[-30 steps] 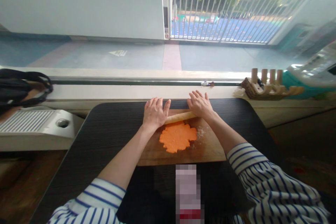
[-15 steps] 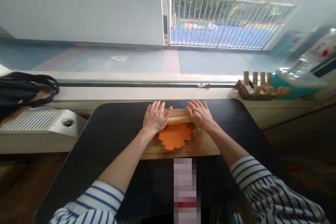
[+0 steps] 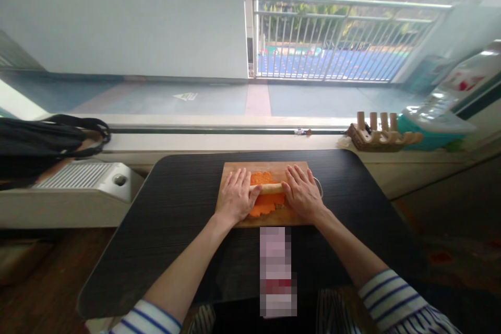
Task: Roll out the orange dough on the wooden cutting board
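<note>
A pale wooden rolling pin lies crosswise over a flat sheet of orange dough. The dough has ragged edges and shows on both sides of the pin. Beneath it is a wooden board. My left hand rests flat over the pin's left end, fingers stretched forward and thumb along the pin. Over the right end lies my right hand, its fingers also straight. Both palms press on the pin rather than wrapping round it, and its ends are hidden under them.
The board lies on a black table. A pixelated pinkish item is at the table's near side. On the window ledge are a wooden rack, a teal box and a clear bottle. A black bag sits at left.
Both hands have drawn the rolling pin back toward me across the dough, so dough now shows beyond it too. The view has tilted up slightly.
</note>
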{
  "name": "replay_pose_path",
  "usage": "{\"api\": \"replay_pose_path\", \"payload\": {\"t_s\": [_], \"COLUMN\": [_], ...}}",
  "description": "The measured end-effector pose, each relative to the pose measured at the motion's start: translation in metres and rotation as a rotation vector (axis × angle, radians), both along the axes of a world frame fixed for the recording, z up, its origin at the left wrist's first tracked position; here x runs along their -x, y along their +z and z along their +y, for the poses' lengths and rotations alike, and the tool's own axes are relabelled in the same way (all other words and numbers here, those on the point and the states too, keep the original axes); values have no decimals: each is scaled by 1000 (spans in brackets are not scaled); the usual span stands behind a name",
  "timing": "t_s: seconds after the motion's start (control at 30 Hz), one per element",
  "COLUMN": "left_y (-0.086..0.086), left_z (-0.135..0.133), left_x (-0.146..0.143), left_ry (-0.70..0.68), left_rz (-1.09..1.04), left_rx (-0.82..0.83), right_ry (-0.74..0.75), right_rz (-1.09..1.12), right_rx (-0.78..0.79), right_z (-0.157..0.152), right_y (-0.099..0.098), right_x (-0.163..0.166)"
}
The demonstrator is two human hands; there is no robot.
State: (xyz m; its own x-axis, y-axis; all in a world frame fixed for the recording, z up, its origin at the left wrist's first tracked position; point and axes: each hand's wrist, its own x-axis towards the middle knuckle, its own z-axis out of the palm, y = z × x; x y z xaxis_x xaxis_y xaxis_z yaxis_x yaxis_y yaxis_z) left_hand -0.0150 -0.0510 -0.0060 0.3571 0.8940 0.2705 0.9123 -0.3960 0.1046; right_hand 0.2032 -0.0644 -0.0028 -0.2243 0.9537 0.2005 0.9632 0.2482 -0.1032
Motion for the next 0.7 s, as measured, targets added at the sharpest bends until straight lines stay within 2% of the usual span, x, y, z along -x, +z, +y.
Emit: {"api": "replay_pose_path", "payload": {"t_s": [0.23, 0.47, 0.7], "left_y": [-3, 1, 5], "left_z": [-34, -60, -66], "left_x": [8, 15, 26], "left_ry": [-80, -149, -218], "left_rz": [-63, 0, 11], "left_rx": [-50, -114, -109], "right_ry": [97, 170, 247], "right_rz": [16, -32, -60], "right_rx": [-61, -88, -124], "right_z": [-37, -67, -77], "right_y": [-6, -4, -9], "right_x": [-8, -14, -25]}}
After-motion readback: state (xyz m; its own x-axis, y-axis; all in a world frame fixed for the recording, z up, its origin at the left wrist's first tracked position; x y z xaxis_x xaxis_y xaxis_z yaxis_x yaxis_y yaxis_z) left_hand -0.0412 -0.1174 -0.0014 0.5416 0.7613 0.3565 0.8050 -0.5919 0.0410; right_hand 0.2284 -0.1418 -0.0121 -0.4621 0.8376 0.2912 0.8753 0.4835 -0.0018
